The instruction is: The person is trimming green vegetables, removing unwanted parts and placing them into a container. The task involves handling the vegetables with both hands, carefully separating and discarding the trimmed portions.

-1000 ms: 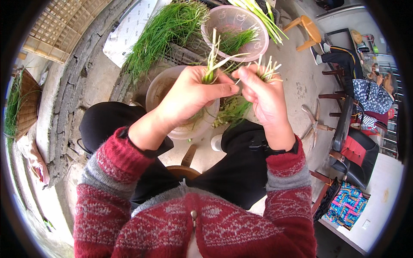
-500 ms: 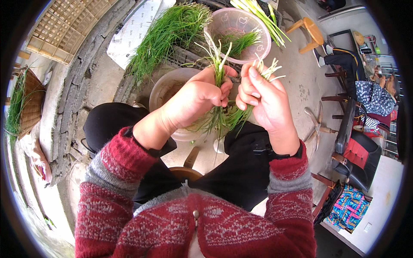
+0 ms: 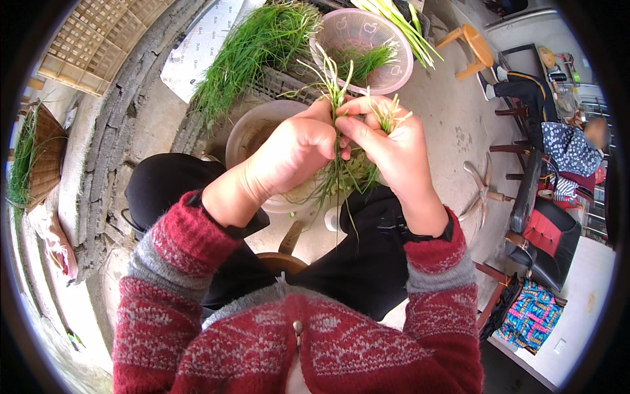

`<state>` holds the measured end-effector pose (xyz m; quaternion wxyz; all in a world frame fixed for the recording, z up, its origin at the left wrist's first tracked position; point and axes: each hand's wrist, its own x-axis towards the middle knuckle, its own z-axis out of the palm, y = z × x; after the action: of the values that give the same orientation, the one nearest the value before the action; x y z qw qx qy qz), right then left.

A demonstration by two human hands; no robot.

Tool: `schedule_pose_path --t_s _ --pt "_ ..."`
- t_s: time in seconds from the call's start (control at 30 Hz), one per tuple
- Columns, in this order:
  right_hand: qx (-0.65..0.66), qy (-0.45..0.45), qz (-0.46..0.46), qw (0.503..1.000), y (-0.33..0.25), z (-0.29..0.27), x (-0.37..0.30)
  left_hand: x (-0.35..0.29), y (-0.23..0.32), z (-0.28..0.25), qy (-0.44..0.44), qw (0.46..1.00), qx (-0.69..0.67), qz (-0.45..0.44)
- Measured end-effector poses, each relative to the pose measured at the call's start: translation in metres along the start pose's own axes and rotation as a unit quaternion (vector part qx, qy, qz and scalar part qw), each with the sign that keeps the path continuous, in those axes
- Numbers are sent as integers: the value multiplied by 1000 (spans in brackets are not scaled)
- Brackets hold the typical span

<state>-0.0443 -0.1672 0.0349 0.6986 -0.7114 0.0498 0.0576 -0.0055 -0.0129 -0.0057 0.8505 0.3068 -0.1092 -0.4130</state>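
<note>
My left hand is closed round a small bunch of chives, pale root ends pointing up and green leaves hanging below. Against that bunch, the thumb and forefinger of my right hand are pinched together. A second tuft of chives, white ends up, is tucked in the same right hand. Both hands are above a pale round basin, which they partly cover. Beyond them, a pink plastic colander contains a few chives. A large heap of chives lies to its left.
Thick pale-green stalks lie behind the colander. A wooden stool stands at the far right, near a seated person. On the left are a woven crate and a wicker basket. Cracked concrete steps run along that side.
My right hand has moved left, bringing its fingertips onto the bunch in my left hand. My left hand has stayed nearly in place. The seated person has shifted posture.
</note>
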Motion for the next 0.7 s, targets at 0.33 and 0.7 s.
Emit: schedule_pose_path --t_s 0.33,0.7 --pt "215 44 45 975 -1 -17 -1 8 2 -13 143 988 -64 -4" --pt "364 6 -62 929 -16 -78 -16 6 17 -71 377 921 -40 96"
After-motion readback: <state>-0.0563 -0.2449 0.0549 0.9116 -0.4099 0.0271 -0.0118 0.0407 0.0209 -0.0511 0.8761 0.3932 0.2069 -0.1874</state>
